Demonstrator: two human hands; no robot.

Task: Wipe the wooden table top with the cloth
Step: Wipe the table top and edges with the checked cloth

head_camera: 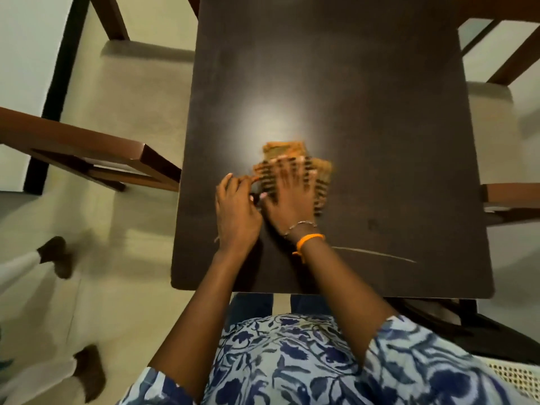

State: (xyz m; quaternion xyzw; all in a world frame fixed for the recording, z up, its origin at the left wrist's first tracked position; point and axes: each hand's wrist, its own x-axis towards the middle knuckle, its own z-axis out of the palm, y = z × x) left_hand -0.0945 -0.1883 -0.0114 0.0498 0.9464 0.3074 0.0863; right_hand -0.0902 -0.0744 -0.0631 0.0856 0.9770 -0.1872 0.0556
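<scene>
1. At the left edge of the frame a wooden chair with a reddish-brown frame stood beside the table, on a pale floor.
2. Left of centre, the left hand rested on the wooden table top, its fingers curled at the near-left corner of the cloth; blur hid whether it truly pinched the fabric.
3. At centre, the right hand lay flat on the cloth with fingers spread, pressing it down. The two hands sat close together, almost touching.
4. The cloth was orange-tan with dark stripes, crumpled and soft, lying around the middle of the frame.
5. The top was dark, smooth and slightly glossy, a rounded rectangle with a light glare above the cloth.
6. Toward the lower right a thin pale streak crossed the surface.
7. To wipe well, I judged: keep the palm flat, press evenly, overlap long strokes, and cover that streak.
</scene>
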